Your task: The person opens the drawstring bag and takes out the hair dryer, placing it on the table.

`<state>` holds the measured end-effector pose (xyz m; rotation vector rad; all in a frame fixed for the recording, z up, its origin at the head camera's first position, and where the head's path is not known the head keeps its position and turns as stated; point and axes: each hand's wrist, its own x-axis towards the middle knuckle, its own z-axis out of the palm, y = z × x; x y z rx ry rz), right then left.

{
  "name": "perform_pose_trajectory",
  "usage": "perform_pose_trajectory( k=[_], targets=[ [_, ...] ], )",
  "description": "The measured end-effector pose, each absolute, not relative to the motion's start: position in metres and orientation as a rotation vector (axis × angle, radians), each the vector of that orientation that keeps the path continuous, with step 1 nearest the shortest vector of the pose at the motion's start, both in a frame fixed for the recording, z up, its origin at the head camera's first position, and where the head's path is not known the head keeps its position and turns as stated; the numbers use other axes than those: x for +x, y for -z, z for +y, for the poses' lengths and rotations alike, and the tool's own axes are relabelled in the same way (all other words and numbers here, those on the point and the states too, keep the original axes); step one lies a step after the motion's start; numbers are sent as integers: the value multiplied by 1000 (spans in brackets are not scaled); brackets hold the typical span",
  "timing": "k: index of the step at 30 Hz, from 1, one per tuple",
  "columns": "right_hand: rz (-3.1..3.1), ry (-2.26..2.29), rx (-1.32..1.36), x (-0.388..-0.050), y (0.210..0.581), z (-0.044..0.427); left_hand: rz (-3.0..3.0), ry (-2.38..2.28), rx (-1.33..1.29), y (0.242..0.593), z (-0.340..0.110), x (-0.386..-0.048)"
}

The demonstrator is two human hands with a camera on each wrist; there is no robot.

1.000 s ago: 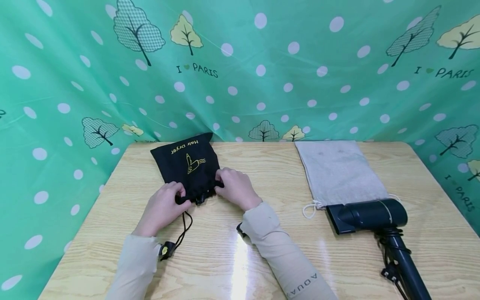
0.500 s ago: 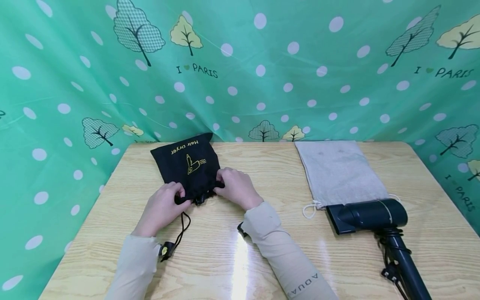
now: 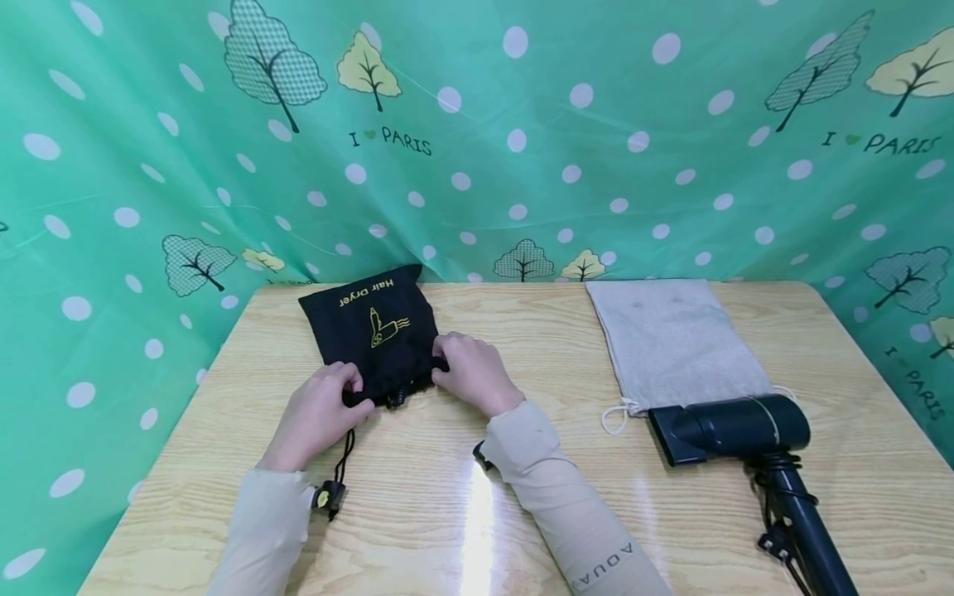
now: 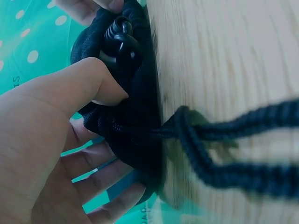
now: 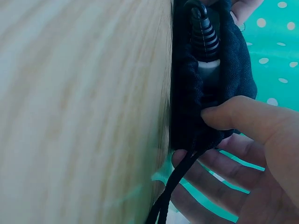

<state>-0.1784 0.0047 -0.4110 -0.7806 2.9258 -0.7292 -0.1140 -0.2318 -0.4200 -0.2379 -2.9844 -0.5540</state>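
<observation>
A black drawstring bag (image 3: pixel 376 331) with yellow "Hair Dryer" lettering lies at the back left of the table. At its gathered mouth, my left hand (image 3: pixel 316 414) pinches the left corner and my right hand (image 3: pixel 474 377) pinches the right corner. Inside the partly open mouth, a black ribbed cord end (image 5: pixel 204 39) shows in the right wrist view. From the left corner hangs a black drawstring (image 4: pixel 252 121), its toggle (image 3: pixel 330 497) beside my left wrist. In the left wrist view my thumb presses the fabric, with the other fingers behind it.
On the right, a grey cloth bag (image 3: pixel 674 343) with white drawstrings lies flat on the wooden table (image 3: pixel 537 348). A dark hair dryer (image 3: pixel 734 426) with its cord round the handle rests against the bag's front edge. A green patterned curtain (image 3: pixel 477 132) hangs behind.
My left hand has shifted slightly left with its corner of the black bag, widening the mouth a little. The left drawstring now hangs closer to the left wrist. My right hand has barely moved.
</observation>
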Motion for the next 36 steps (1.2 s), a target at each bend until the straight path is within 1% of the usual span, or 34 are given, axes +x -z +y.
perform_pose_trajectory(
  k=[26, 36],
  targets=[
    [2923, 691, -786, -178, 410, 6, -2976, 572, -243, 416, -236, -112],
    [2933, 669, -806, -179, 410, 7, -2993, 599, -221, 412, -245, -111]
  ],
)
